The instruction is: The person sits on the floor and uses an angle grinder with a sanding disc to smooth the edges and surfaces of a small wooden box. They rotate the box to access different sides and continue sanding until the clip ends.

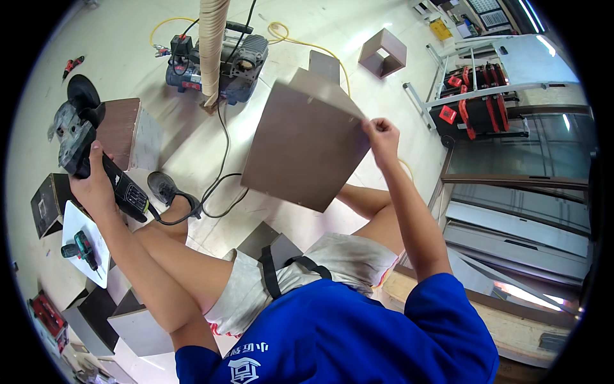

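Observation:
My left hand (96, 185) is wrapped round the black body of an angle grinder (123, 185), raised at the left with its disc and guard end uppermost. The grinder's cord runs from its lower end across to the middle. Before me is a brown square wooden box (307, 144), tilted, a flat face turned up toward me. At its right corner, my right hand (384, 137) is closed with curled fingers on the edge; the fingertips are partly hidden. Small pale marks show along the box's edges.
An air compressor (240, 67) with a beige hose (212, 45) stands ahead. A red-brown box (121, 131) sits beyond the grinder. At left, a green drill (80, 251) lies on a white board (96, 256). A small open box (382, 54) and a metal-framed stand (473, 96) are at right.

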The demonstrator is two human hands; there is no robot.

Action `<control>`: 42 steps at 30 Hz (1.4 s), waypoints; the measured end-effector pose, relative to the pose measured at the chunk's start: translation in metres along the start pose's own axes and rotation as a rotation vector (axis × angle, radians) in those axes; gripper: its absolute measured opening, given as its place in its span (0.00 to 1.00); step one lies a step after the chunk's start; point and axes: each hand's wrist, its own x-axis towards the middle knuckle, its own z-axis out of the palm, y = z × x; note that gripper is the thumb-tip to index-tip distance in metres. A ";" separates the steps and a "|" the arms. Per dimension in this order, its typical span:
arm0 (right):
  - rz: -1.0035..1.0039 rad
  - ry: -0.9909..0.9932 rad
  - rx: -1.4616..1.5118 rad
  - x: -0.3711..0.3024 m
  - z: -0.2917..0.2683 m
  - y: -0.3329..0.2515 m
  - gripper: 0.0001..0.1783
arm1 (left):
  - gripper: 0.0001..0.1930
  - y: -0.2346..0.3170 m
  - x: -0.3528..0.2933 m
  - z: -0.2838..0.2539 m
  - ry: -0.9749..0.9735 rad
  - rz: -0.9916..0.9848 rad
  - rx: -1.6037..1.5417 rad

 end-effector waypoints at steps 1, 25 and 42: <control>0.000 0.062 0.016 0.025 -0.007 0.005 0.18 | 0.20 0.000 0.000 0.001 -0.001 -0.020 0.004; 0.592 0.468 0.781 0.053 -0.023 0.059 0.30 | 0.18 0.017 -0.017 0.101 -0.311 -0.115 0.071; 0.967 0.058 1.044 -0.217 0.069 -0.008 0.29 | 0.26 -0.017 -0.024 0.056 -0.269 -0.135 -0.041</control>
